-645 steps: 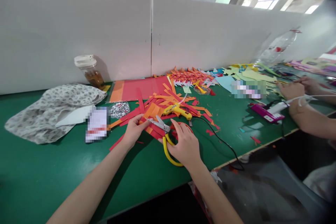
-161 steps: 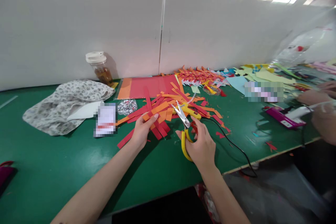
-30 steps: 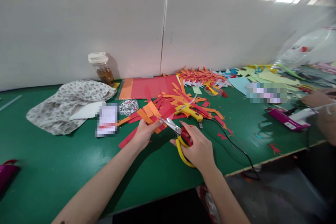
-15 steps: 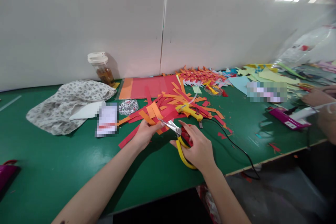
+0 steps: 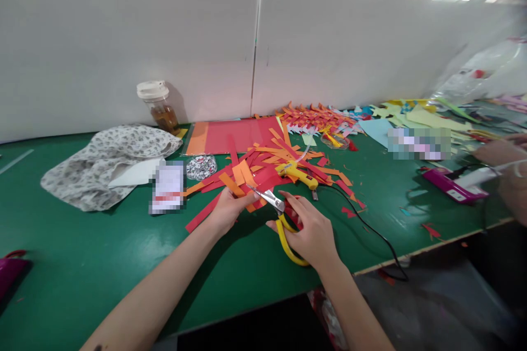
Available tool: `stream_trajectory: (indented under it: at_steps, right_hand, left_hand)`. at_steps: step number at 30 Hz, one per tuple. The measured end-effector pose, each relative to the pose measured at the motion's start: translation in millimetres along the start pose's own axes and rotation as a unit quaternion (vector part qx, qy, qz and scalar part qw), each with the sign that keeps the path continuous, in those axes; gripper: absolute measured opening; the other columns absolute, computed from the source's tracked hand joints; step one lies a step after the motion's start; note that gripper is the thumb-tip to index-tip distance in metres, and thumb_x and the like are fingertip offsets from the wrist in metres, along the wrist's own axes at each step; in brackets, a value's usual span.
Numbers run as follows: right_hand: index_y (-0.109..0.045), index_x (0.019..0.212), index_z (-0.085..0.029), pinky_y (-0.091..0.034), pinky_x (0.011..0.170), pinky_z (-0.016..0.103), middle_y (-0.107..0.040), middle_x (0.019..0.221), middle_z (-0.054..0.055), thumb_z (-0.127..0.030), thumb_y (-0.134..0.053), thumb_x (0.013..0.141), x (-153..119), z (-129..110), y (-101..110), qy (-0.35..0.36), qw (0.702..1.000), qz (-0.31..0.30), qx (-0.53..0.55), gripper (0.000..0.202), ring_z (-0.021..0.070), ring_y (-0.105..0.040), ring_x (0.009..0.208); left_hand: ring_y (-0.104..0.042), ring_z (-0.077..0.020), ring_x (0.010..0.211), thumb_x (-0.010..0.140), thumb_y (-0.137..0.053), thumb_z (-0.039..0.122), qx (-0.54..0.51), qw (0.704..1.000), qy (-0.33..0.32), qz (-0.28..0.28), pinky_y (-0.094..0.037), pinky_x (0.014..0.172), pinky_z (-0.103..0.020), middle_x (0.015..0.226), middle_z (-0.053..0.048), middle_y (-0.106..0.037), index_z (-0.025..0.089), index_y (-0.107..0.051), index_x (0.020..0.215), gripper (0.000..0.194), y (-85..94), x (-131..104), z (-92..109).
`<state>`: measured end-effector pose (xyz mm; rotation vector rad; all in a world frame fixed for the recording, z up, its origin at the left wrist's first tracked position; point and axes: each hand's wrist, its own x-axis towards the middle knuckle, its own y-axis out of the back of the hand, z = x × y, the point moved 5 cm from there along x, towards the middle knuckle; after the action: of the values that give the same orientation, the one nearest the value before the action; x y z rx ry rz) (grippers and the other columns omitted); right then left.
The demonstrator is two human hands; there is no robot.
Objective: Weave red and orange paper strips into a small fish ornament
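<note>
Hiding pt of scissors [image 5: 279, 205]: R hand [image 5: 310, 233]

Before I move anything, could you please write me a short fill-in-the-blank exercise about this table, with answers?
1. The right hand holds scissors whose large lower handle is coloured ____.
2. The left hand holds orange strips, with the scissors' tips nearest its ____.
3. The glue gun lies right of the bottle, whose lid is coloured ____.
4. The table is coloured ____.

Missing words: yellow; thumb; white; green.
</note>
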<state>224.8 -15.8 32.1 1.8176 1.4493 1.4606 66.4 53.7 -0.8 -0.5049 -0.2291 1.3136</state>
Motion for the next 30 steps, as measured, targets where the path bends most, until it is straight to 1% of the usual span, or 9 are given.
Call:
stream_trajectory:
  at_steps: [4,10,16,24,30]
  right_hand:
    - [-0.054,0.12,-0.02,-0.045,0.063,0.025,-0.059,0.082,0.005,-0.04,-0.06,0.074,0.0,0.1,-0.8,-0.013,1.0,-0.008,0.009,0.05,0.0173,-0.057,0.071]
    - [-0.055,0.116,-0.019,-0.046,0.063,0.027,-0.059,0.081,0.006,-0.042,-0.06,0.075,0.8,-1.3,-0.8,-0.008,0.999,-0.013,0.039,0.048,0.0179,-0.057,0.07]
    - [-0.057,0.112,-0.018,-0.045,0.058,0.027,-0.058,0.075,0.005,-0.044,-0.06,0.075,0.3,1.3,-3.2,-0.014,0.998,-0.019,0.053,0.046,0.0168,-0.054,0.063]
    - [-0.057,0.111,-0.016,-0.047,0.063,0.029,-0.06,0.078,0.006,-0.041,-0.063,0.073,-0.8,4.1,-4.8,-0.008,0.998,-0.011,0.064,0.046,0.0181,-0.056,0.069]
    - [-0.059,0.107,-0.018,-0.049,0.067,0.03,-0.063,0.081,0.007,-0.04,-0.063,0.074,-0.3,3.2,-2.9,-0.013,0.998,-0.013,0.063,0.04,0.0198,-0.06,0.073]
  left_hand:
    - [-0.065,-0.0139,0.073,0.054,-0.081,0.021,-0.005,1.0,0.003,0.007,-0.051,0.072,-0.026,0.078,-0.002,-0.071,0.014,-0.067,0.079,0.03,0.8,-0.4,0.0]
    - [-0.065,-0.0143,0.075,0.056,-0.08,0.022,-0.003,1.0,0.002,-0.006,-0.05,0.073,-0.026,0.081,-0.003,-0.071,0.014,-0.068,0.08,0.028,-1.5,-1.8,2.7]
    - [-0.066,-0.0149,0.077,0.057,-0.08,0.023,0.005,1.0,-0.002,-0.011,-0.05,0.075,-0.027,0.083,-0.003,-0.072,0.015,-0.068,0.081,0.028,-2.0,-2.0,3.3]
    - [-0.066,-0.0153,0.078,0.057,-0.08,0.021,0.008,1.0,-0.007,-0.013,-0.051,0.074,-0.026,0.085,-0.004,-0.072,0.014,-0.068,0.085,0.031,0.0,-1.0,2.1]
    - [-0.066,-0.0161,0.078,0.056,-0.081,0.021,0.01,1.0,-0.005,-0.007,-0.052,0.075,-0.028,0.085,-0.004,-0.072,0.014,-0.068,0.085,0.032,0.9,-0.5,1.6]
